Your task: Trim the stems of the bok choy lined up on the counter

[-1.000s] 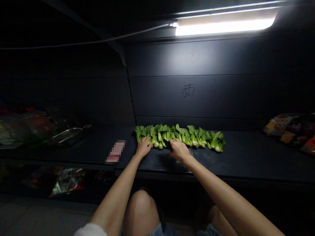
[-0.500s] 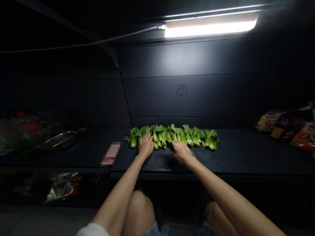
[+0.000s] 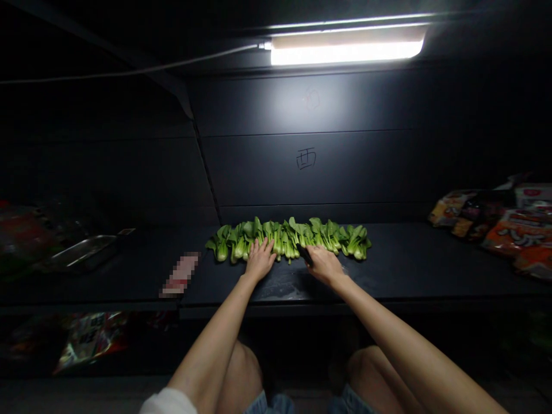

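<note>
A row of green bok choy (image 3: 356,244) lies side by side on the dark shelf (image 3: 401,264), leaves toward the back panel and pale stem ends toward me. My left hand (image 3: 260,260) rests flat on the stems left of the middle, fingers spread. Just right of the middle, my right hand (image 3: 324,264) is wrapped round a black handle-like object (image 3: 304,253), close to the stem ends. What the rest of that object is, I cannot make out. Wet streaks show on the shelf between my hands.
A metal tray (image 3: 86,253) and blurred packages stand at the left, with a blurred-out card (image 3: 181,275) nearer. Colourful snack bags (image 3: 524,236) are heaped at the right. A lit tube lamp (image 3: 347,50) hangs overhead. Another snack bag (image 3: 88,339) lies on the lower shelf.
The view has turned slightly right. Both my hands have shifted a little to the right along the bok choy row. My right hand still grips the black object.
</note>
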`<action>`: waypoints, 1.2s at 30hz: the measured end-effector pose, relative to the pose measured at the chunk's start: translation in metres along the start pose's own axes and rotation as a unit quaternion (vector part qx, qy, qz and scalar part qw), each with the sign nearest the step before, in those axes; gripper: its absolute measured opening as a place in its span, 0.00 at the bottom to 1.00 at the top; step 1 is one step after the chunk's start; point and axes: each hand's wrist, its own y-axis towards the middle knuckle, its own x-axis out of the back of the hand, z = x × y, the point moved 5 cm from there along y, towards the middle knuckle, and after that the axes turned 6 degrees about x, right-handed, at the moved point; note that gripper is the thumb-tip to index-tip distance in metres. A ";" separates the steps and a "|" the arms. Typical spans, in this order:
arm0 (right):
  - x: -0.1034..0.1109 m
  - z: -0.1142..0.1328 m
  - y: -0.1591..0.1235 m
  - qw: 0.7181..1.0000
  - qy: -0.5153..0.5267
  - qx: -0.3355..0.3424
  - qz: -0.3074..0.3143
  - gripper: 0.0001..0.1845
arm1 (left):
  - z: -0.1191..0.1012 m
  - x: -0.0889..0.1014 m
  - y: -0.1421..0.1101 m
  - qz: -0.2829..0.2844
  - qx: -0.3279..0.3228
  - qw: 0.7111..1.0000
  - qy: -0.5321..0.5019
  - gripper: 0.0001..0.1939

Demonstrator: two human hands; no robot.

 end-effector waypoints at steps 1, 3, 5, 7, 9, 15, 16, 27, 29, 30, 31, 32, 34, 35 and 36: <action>0.000 -0.003 -0.001 1.000 0.001 -0.004 0.000 0.13 | 0.000 -0.001 0.000 -0.004 0.004 1.000 -0.002 0.28; 0.000 -0.006 -0.003 1.000 0.001 -0.007 -0.003 0.13 | -0.001 -0.002 0.000 -0.012 0.012 1.000 -0.004 0.28; -0.001 -0.009 -0.005 1.000 -0.001 -0.007 -0.004 0.13 | -0.004 -0.001 0.001 -0.019 0.011 1.000 -0.004 0.28; -0.003 -0.011 -0.006 1.000 -0.005 -0.007 -0.005 0.12 | -0.009 -0.002 0.000 -0.017 0.001 1.000 -0.002 0.28; -0.004 -0.012 -0.007 1.000 -0.009 -0.006 -0.006 0.11 | -0.014 -0.003 0.001 -0.008 -0.009 1.000 -0.003 0.28; -0.001 -0.016 -0.009 1.000 -0.009 -0.012 -0.011 0.11 | -0.015 -0.006 0.005 0.007 -0.008 1.000 -0.006 0.26; 0.000 -0.016 -0.010 1.000 -0.006 -0.014 -0.010 0.11 | -0.015 -0.006 0.006 0.010 -0.006 1.000 -0.005 0.26; 0.001 -0.024 -0.015 0.999 0.000 -0.031 -0.014 0.12 | -0.029 -0.005 0.012 0.025 0.003 1.000 0.013 0.26; 0.001 -0.027 -0.016 0.999 -0.003 -0.032 -0.017 0.12 | -0.031 -0.006 0.014 0.025 -0.003 1.000 0.014 0.26; 0.001 -0.028 -0.017 0.999 -0.005 -0.033 -0.017 0.12 | -0.032 -0.006 0.014 0.022 -0.005 1.000 0.015 0.26; 0.002 -0.030 -0.017 0.999 -0.005 -0.034 -0.016 0.13 | -0.033 -0.007 0.014 0.019 -0.009 1.000 0.016 0.26; 0.002 -0.031 -0.018 0.999 -0.006 -0.036 -0.015 0.13 | -0.034 -0.007 0.014 0.016 -0.015 1.000 0.019 0.26; 0.003 -0.032 -0.019 0.999 -0.003 -0.040 -0.014 0.13 | -0.037 -0.007 0.014 0.013 -0.031 0.999 0.025 0.26; 0.003 -0.033 -0.020 0.999 -0.001 -0.041 -0.015 0.13 | -0.038 -0.007 0.013 0.013 -0.041 0.999 0.028 0.26; 0.004 -0.033 -0.020 0.999 0.001 -0.042 -0.017 0.13 | -0.040 -0.007 0.013 0.014 -0.050 0.998 0.029 0.27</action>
